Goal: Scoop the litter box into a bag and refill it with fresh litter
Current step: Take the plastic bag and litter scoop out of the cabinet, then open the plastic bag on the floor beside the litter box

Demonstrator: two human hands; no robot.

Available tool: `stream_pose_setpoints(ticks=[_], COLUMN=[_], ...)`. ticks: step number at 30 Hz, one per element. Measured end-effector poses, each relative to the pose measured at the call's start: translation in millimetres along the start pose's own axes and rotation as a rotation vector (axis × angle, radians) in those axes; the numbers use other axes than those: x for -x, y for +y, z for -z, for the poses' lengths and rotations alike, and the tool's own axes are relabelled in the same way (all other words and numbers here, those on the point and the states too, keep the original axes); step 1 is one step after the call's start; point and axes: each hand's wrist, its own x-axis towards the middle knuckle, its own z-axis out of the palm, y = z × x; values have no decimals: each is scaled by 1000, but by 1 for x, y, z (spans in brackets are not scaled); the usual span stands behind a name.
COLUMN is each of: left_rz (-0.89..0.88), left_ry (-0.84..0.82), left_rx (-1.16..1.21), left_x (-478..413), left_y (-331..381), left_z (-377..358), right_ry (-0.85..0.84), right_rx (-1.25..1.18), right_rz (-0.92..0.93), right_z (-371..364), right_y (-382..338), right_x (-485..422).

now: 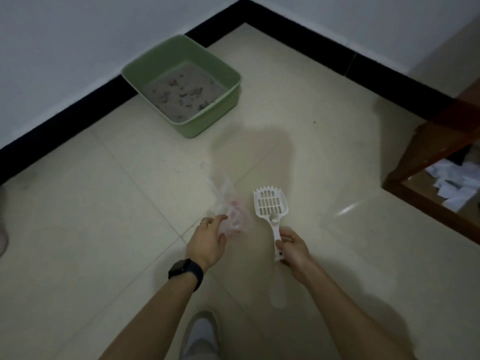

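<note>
"Beyond both hands, against the black skirting (65, 120), I see the square green plastic litter box (217, 118) — grey clumped litter inside — on cream floor tiles (104, 216)."

"And the hands?"

"My left hand (207, 242) pinches a thin clear plastic bag (228, 203); my right hand (293, 248) grips the white slotted plastic scoop (270, 203) by its handle, head pointing forward."

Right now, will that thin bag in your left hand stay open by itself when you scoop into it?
Probably not. The bag looks thin, see-through and crumpled where the left hand holds it, so it is likely floppy and very light. It may collapse shut or drift unless spread open.
</note>
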Motion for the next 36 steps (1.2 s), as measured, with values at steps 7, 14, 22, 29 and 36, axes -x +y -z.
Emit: stream_pose_setpoints(ticks=[7, 14, 22, 29, 36], left_rz=[-45, -368, -1084, -1364, -1234], left_ry=[-45, 8, 340, 565, 561], left_rx=[-283, -374, -393, -353, -401], left_x=[2, -3, 56, 122, 109], left_y=[28, 167, 429, 585, 614], left_z=[28, 80, 94, 94, 93], right_ry=[71, 255, 811, 1262, 1160], right_rx=[415, 457, 430, 517, 546], right_rz=[84, 398, 724, 583, 107], right_z=[25, 113, 294, 401, 424], right_y=[-24, -105, -129, -101, -51], right_x=[16, 98, 273, 370, 374])
